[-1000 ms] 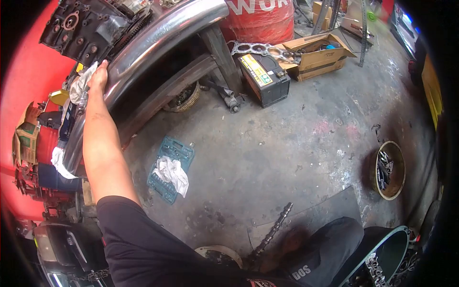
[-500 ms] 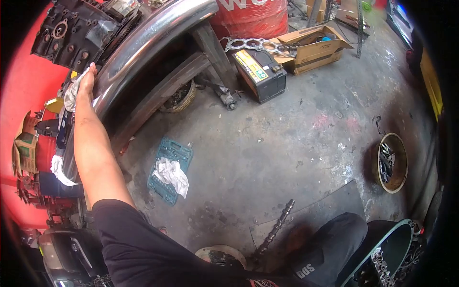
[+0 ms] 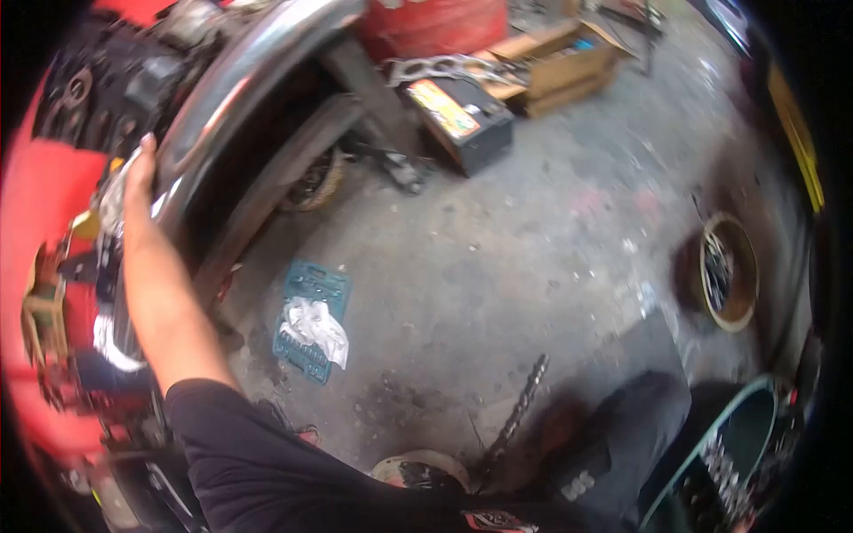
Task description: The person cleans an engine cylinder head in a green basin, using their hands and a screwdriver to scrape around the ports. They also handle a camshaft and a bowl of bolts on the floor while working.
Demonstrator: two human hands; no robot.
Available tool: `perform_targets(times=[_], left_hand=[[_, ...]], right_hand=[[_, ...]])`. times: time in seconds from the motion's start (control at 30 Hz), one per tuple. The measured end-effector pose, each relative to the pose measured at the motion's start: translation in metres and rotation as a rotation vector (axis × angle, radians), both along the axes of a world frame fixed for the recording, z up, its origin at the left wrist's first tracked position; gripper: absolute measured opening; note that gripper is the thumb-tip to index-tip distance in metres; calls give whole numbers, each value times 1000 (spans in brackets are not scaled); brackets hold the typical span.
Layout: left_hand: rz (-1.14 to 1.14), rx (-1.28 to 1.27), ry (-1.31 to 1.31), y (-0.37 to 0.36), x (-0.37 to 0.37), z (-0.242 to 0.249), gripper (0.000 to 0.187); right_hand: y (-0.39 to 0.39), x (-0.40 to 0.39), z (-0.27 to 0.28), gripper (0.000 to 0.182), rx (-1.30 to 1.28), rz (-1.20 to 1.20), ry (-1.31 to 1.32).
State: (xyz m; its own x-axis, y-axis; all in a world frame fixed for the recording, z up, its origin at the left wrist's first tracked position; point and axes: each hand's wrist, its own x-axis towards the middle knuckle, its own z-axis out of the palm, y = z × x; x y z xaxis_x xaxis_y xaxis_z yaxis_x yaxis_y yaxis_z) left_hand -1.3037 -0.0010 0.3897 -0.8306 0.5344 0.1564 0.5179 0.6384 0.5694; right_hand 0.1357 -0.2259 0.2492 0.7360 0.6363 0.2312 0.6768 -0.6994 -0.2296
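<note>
My left arm reaches out along the workbench, and my left hand is at its chrome-coloured rounded edge. A crumpled whitish cloth is against the palm, and the hand appears closed on it; most of the fingers are hidden and blurred. Just beyond the hand sits a dark engine block. My right hand does not show. Below the bench, on the floor, lies an open teal socket-set case with a white rag across it.
A car battery, a head gasket and a cardboard box stand near a red drum. A camshaft lies by my leg. A basin of metal parts and a green bin are at right.
The view has shifted, so most surroundings appear slightly left or higher, with more blur. My left hand stays beside the bench edge with the cloth.
</note>
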Motion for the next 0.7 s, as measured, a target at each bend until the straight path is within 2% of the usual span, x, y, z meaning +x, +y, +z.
perform_targets(times=[0.07,0.17,0.2,0.23,0.27,0.3,0.4,0.43,0.47,0.53,0.7], left_hand=[[-105,-42,72,8,2,-24,81],[-229,-63,93,20,35,-94,76],[-246,-71,94,20,52,-118,74],[-244,-65,101,22,71,-135,72],[-240,-83,100,18,91,-156,70],[-230,-102,98,10,110,-177,69],[-216,-190,63,-16,180,-234,64],[-209,-220,48,-27,202,-247,62],[-198,-259,30,-41,222,-259,61],[-181,-314,14,-63,260,-274,58],[-165,-377,10,-103,319,-276,51]], right_hand=[[-2,0,10,48,-134,2,-36],[30,-8,-3,50,-354,-72,-59],[5,32,-17,51,-218,2,-106],[-10,59,-30,42,-38,-23,20],[-18,68,-31,42,-104,-26,-107],[-6,29,-22,42,-76,-119,-76],[-15,37,-27,48,41,76,-75],[-13,27,-23,47,72,88,-44],[-15,36,-21,42,8,99,-179],[-15,41,-25,37,67,43,-130],[-37,56,-23,36,161,-13,-38]])
